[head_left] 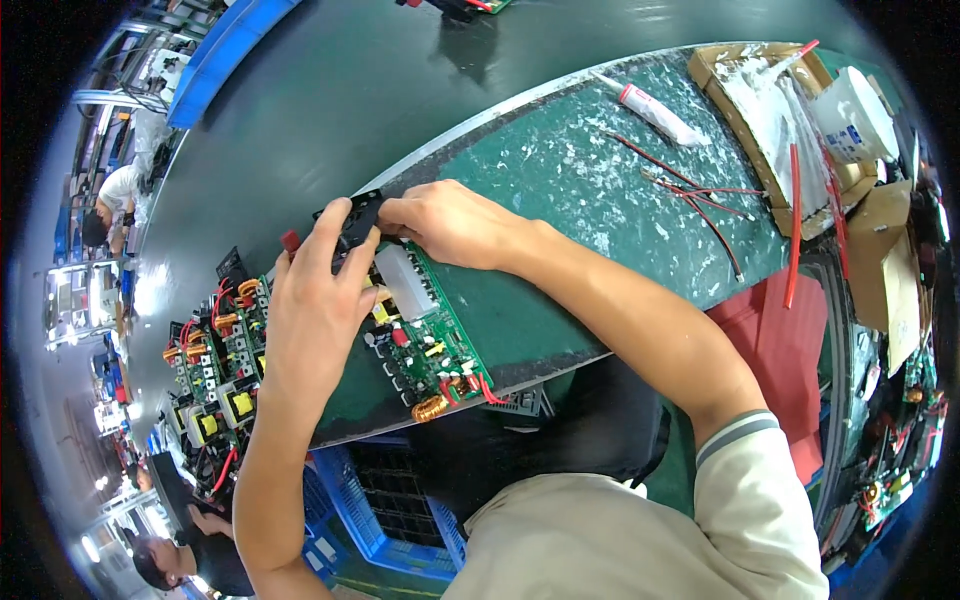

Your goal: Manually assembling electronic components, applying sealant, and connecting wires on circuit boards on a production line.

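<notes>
A black panel with holes [362, 216] is raised at the far end of a green circuit board [456, 340]. My left hand [318, 290] grips the panel from the left, its thumb and fingers closed about it. The closed fingers of my right hand [455, 225] pinch the panel's right edge. The board lies on the bench below my hands and carries a pale grey plate [404, 284], a copper-wound coil [430, 408] and short red wires at its near end. A small red piece [290, 240] shows beside my left fingers. The panel's underside is hidden by my hands.
More populated circuit boards [215, 370] crowd the left side. On the green, white-smeared bench [560, 150] lie a sealant tube [660, 113] and red wires [700, 190]. A cardboard tray [720, 95] and white tub [855, 115] stand far right. A blue crate [375, 545] sits below.
</notes>
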A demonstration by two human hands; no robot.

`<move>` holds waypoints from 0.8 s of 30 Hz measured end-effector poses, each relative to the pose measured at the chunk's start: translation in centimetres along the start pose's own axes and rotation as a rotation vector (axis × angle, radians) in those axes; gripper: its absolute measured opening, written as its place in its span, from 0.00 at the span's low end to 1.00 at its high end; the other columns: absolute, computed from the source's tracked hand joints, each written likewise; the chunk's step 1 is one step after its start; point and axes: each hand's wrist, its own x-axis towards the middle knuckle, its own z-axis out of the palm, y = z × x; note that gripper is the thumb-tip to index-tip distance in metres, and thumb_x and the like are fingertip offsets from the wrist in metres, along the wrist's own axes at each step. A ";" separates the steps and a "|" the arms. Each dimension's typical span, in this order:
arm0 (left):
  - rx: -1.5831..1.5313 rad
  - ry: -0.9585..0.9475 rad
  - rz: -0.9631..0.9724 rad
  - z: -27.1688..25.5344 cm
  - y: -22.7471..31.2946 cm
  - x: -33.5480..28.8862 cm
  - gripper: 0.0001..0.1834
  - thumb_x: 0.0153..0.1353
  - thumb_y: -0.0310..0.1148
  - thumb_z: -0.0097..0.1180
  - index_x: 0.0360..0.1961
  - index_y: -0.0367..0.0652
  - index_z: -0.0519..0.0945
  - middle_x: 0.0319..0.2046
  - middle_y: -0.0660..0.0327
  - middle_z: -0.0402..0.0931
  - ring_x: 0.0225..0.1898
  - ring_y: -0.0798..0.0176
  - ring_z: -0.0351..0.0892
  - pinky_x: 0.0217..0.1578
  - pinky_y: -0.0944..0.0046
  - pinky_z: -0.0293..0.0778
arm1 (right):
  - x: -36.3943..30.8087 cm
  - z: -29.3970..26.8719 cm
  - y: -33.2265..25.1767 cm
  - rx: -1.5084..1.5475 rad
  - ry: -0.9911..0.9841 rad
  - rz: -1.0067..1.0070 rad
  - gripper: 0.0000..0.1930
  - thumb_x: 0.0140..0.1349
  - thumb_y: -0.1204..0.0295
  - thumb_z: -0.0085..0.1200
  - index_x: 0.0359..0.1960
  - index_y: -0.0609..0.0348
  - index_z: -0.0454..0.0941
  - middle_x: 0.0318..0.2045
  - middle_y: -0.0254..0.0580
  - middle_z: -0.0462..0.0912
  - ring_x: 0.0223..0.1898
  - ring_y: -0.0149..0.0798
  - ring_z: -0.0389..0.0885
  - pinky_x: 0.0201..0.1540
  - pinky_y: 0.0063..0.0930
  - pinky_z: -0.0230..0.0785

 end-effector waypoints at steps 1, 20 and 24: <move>0.000 -0.010 -0.014 0.0 0.0 0.0 0.33 0.47 0.31 0.72 0.57 0.44 0.77 0.63 0.56 0.64 0.56 0.52 0.74 0.53 0.50 0.72 | 0.0 0.0 0.1 -0.003 0.003 0.009 0.07 0.54 0.81 0.53 0.35 0.64 0.77 0.28 0.52 0.80 0.33 0.56 0.79 0.37 0.45 0.72; 0.025 -0.002 -0.015 0.0 0.4 0.0 0.30 0.50 0.31 0.69 0.57 0.43 0.77 0.63 0.55 0.64 0.54 0.50 0.75 0.51 0.50 0.73 | -0.1 0.0 0.4 -0.033 -0.040 0.037 0.09 0.53 0.83 0.54 0.37 0.65 0.77 0.30 0.51 0.84 0.34 0.54 0.82 0.37 0.42 0.74; 0.036 0.015 0.002 0.1 0.4 -0.3 0.30 0.50 0.31 0.70 0.56 0.43 0.77 0.64 0.54 0.64 0.55 0.50 0.74 0.52 0.50 0.73 | 0.2 0.2 0.1 0.092 -0.003 0.151 0.07 0.53 0.82 0.54 0.34 0.66 0.78 0.30 0.51 0.84 0.34 0.53 0.83 0.37 0.40 0.73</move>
